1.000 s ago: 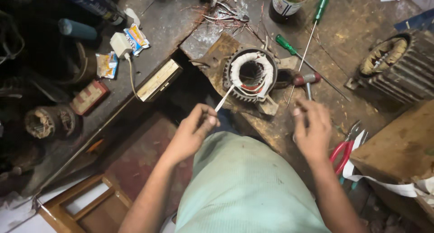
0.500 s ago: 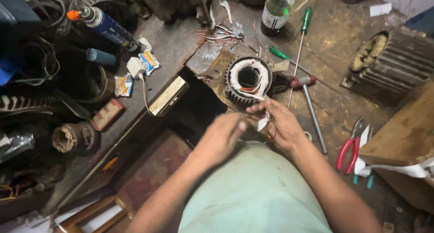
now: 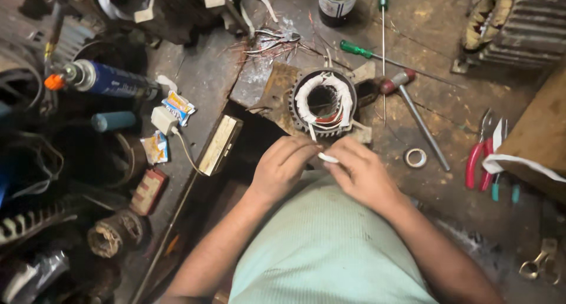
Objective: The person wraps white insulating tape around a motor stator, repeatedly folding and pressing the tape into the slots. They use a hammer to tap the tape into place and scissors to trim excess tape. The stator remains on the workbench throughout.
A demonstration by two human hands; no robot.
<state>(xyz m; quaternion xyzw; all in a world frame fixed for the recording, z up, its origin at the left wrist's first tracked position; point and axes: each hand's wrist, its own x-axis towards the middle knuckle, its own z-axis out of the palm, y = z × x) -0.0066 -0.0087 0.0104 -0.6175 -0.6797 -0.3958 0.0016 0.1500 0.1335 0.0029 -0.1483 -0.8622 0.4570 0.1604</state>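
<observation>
Since the earlier frame, we are seeing both hands drawn closer together, now meeting just below the motor stator [image 3: 323,102], where before they were working slightly apart. Left hand [image 3: 282,165] is curling its fingers loosely, thumb and fingertips pinching one end of a small white strip [image 3: 328,158]. Right hand [image 3: 361,171] is closing on the other end of that strip, fingers bent, nothing else in its grasp. We are noting the strip lying between the two hands, just below the stator's near rim, close to it; whether it is touching the windings we cannot tell. Stator is sitting upright on the tabletop [image 3: 448,133], white insulation ringing its bore. Red-handled hammer [image 3: 413,106] is lying just to its right, a roll of tape [image 3: 415,157] near the right hand, red pliers [image 3: 479,156] well apart. Blue spray can [image 3: 103,79] is lying far to the left.
</observation>
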